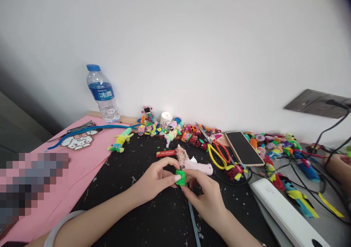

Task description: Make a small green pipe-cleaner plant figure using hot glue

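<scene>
Both my hands meet over the black mat (142, 217) at the middle of the table. My left hand (155, 181) is closed, with thumb and fingers pinched on a small green fuzzy piece (180, 177). My right hand (204, 197) is closed on the same green piece from the right and below. A thin blue-grey stick (194, 223) runs down from the piece toward me. Just behind my hands lies a pink glue gun (196, 164) with a patterned tip.
A water bottle (102, 93), a lit candle (166, 118), a row of pipe-cleaner figures (175, 128), scissors (216, 150), a phone (244, 148) and a red stick (166, 153) lie behind. Pink paper (68, 181) lies left, a white power strip (285, 214) and cables right. Another person's hand (338, 166) shows at far right.
</scene>
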`<act>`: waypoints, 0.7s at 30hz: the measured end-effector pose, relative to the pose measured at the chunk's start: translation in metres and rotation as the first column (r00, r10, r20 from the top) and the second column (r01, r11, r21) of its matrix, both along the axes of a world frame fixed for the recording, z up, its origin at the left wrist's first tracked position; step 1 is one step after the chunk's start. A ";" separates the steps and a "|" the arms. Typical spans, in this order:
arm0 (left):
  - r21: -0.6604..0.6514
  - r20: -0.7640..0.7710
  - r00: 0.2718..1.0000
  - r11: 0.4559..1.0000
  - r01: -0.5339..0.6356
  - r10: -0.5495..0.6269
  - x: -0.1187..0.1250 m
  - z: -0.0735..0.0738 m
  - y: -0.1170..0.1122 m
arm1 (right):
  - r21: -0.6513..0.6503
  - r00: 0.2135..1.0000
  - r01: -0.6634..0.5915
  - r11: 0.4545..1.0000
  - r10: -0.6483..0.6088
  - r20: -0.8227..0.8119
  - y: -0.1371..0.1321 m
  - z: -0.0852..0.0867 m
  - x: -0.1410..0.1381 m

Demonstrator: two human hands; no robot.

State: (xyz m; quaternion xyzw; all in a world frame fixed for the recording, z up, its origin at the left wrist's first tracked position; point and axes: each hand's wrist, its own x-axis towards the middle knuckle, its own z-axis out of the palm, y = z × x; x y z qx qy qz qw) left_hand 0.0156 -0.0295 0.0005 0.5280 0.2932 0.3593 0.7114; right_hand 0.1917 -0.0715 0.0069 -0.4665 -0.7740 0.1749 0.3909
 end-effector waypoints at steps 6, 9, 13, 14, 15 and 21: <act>0.010 0.032 0.999 0.999 0.032 -0.033 -0.001 -0.002 0.001 | 0.007 1.000 0.002 1.000 -0.002 -0.006 0.001 0.001 0.001; 0.015 0.058 0.997 0.999 0.043 -0.044 -0.001 -0.004 0.001 | 0.021 1.000 -0.003 1.000 0.003 0.013 0.000 0.000 0.001; 0.022 0.061 0.997 0.999 0.041 -0.042 0.000 -0.005 0.000 | 0.028 0.999 -0.015 0.999 0.014 0.046 -0.001 0.000 0.001; 0.024 0.062 0.997 0.999 0.040 -0.042 0.000 -0.005 0.001 | 0.029 0.999 -0.019 0.999 0.017 0.052 -0.001 0.000 0.001; 0.025 0.065 0.997 0.999 0.041 -0.042 0.000 -0.006 0.001 | 0.031 0.998 -0.022 0.999 0.020 0.057 -0.001 0.000 0.001; -0.009 0.066 0.994 0.996 0.086 -0.085 -0.001 -0.004 0.000 | 0.051 0.995 -0.044 0.998 0.039 0.091 -0.003 -0.001 0.002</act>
